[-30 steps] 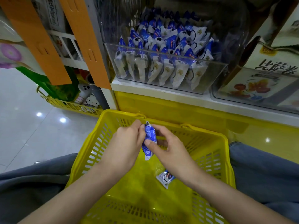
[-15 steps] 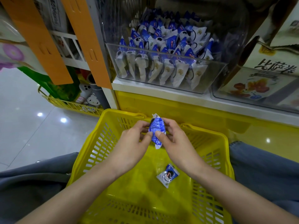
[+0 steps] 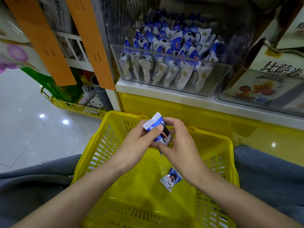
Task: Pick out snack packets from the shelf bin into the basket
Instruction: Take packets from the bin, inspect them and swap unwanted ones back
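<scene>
A blue and white snack packet [image 3: 154, 124] is held above the far end of the yellow basket [image 3: 102, 145]. My left hand [image 3: 139, 142] pinches its upper left end with the thumb on top. My right hand [image 3: 179, 143] curls round its lower right side. Another packet of the same kind [image 3: 171, 179] lies flat on the basket floor, just below my right wrist. The clear shelf bin [image 3: 172, 83] above holds several more blue and white packets [image 3: 171, 51], standing in rows.
A white shelf edge [image 3: 164, 96] and a yellow panel [image 3: 213, 122] sit between bin and basket. A second clear bin with printed boxes [image 3: 263, 86] stands to the right. Orange strips [image 3: 92, 43] hang at left, above a low yellow rack [image 3: 74, 106]. My grey-trousered legs flank the basket.
Both hands have lifted the packet up and a little to the right, towards the basket's far rim, and turned it so its white end points up. The packet on the basket floor has not moved.
</scene>
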`<state>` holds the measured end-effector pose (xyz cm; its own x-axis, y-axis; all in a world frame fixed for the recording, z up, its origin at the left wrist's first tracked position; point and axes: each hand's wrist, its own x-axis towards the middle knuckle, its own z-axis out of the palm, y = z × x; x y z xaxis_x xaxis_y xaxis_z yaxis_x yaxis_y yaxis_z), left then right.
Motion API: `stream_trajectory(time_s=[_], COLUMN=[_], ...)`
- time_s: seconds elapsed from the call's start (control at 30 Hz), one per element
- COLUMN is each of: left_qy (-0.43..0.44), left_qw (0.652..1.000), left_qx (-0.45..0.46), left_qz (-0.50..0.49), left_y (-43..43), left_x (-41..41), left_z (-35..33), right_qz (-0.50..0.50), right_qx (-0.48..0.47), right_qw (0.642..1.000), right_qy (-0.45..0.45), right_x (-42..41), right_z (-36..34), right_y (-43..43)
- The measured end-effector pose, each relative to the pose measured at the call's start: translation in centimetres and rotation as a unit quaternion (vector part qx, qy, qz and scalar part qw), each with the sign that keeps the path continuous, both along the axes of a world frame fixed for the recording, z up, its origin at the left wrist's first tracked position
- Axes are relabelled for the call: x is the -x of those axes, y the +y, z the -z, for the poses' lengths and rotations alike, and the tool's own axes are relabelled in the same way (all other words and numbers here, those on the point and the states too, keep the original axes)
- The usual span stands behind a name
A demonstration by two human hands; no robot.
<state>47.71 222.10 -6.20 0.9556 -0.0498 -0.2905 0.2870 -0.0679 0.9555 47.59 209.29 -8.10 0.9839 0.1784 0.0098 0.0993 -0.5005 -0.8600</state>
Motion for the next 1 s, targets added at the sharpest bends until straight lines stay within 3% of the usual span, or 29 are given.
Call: stream_trajectory(time_s=[0.1, 0.27, 0.37, 0.43, 0.53, 0.6, 0.77, 0.9, 1.0], left_qy=[-0.025, -0.015, -0.008, -0.009, -0.029, -0.067, -0.05, 0.013, 0.022], left_qw=[0.999, 0.999, 0.999, 0.999, 0.999, 0.997, 0.987, 0.983, 0.983], left_qx=[-0.025, -0.05, -0.027, -0.002, 0.021, 0.016, 0.075, 0.176, 0.181], left_qz=[-0.02, 0.007, 0.038, 0.033, 0.009, -0.031, -0.132, -0.051, -0.035], left_y=[0.2, 0.9, 0.9, 0.8, 0.7, 0.8, 0.9, 1.1, 0.6], left_x=[-0.2, -0.6, -0.6, -0.6, -0.6, -0.7, -0.9, -0.7, -0.5], left_z=[0.3, 0.8, 0.7, 0.4, 0.1, -0.1, -0.3, -0.6, -0.8], right_qz=[-0.011, 0.028, 0.042, 0.028, 0.009, 0.004, -0.03, 0.025, 0.069], right_qx=[0.04, -0.112, -0.153, -0.121, 0.018, 0.028, -0.07, -0.174, -0.258], right_qw=[0.999, 0.988, 0.98, 0.989, 0.999, 0.997, 0.996, 0.981, 0.956], right_qy=[-0.015, 0.107, 0.123, 0.081, -0.039, -0.065, 0.054, 0.081, 0.12], right_x=[0.3, -0.9, -1.5, -1.3, -0.9, -1.0, -1.1, -1.5, -1.8], right_z=[0.0, -0.7, -1.1, -1.4, -1.7, -2.1, -2.5, -3.1, -3.5], right_y=[0.2, 0.1, -0.4, -0.5, -0.7, -0.7, 0.0, -0.4, -0.5])
